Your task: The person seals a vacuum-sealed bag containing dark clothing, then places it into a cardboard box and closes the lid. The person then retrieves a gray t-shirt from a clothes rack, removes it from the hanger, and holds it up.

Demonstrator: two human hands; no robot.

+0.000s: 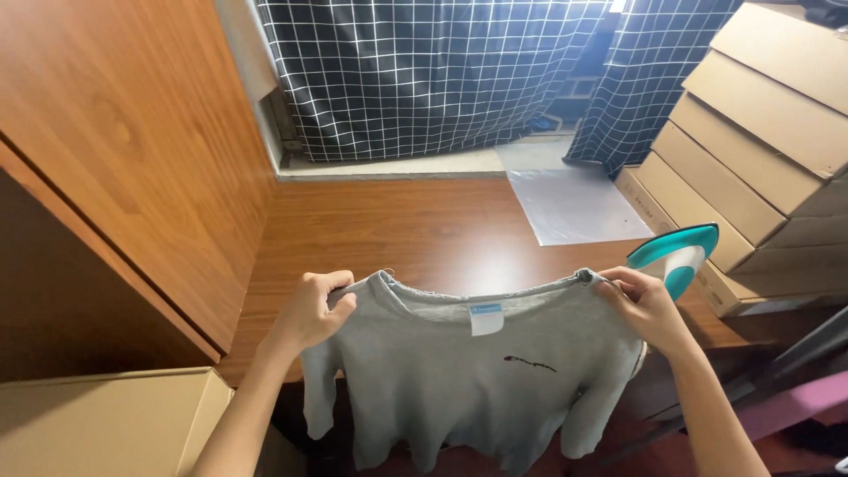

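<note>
Left to right: closed cardboard box (106, 420) at lower left, contents hidden. Your left hand (314, 309) is pinched shut on one shoulder of the grey sweatshirt (468, 380); your right hand (643, 303) is closed on the other. The garment hangs over the near edge of the wooden counter (415, 230). Risk: the teal iron (680, 254) sits just beside your right hand, so a swing could knock it. The stacked cardboard boxes (760, 150) at right are shut, contents unseen.
</note>
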